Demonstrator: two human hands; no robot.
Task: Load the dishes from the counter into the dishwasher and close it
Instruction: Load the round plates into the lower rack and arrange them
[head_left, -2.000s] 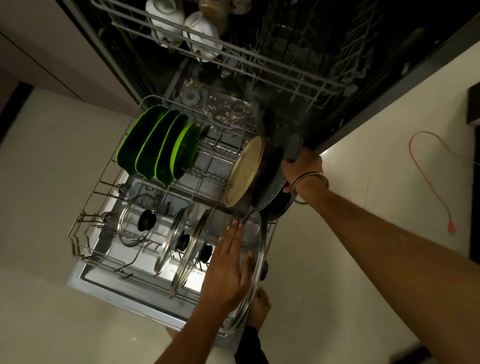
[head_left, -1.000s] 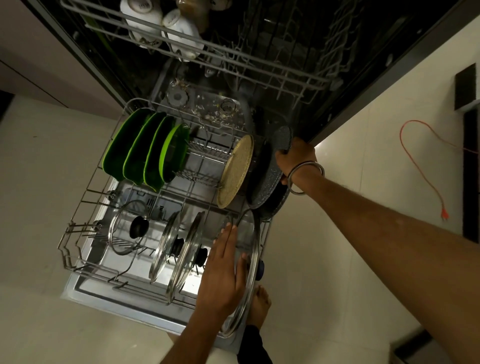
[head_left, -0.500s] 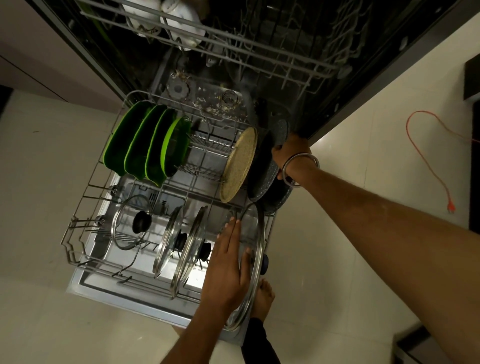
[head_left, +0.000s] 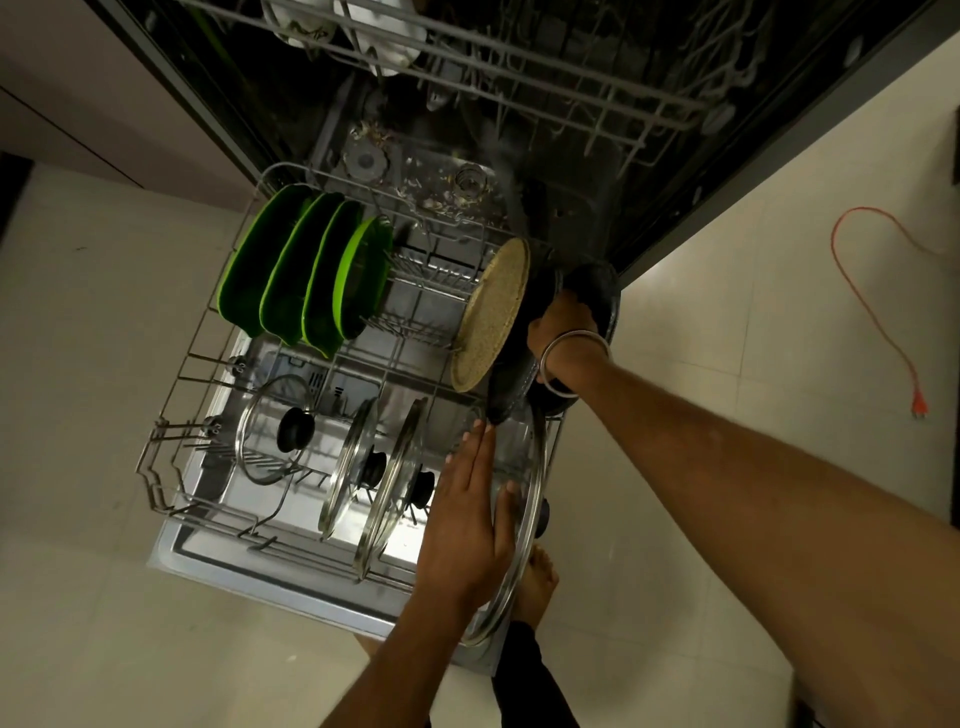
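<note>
I see the lower rack nearly full: green plates, glass lids, a round speckled tray. My right hand grips a dark pan at the rack's right edge; my left hand lies flat, fingers straight, against a big lid. Door not yet closed (pale tiled floor, orange cord).

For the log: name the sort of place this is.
Most likely a home kitchen: an open dishwasher with its lower rack pulled out, green plates and glass lids loaded, over a pale tiled floor.
</note>
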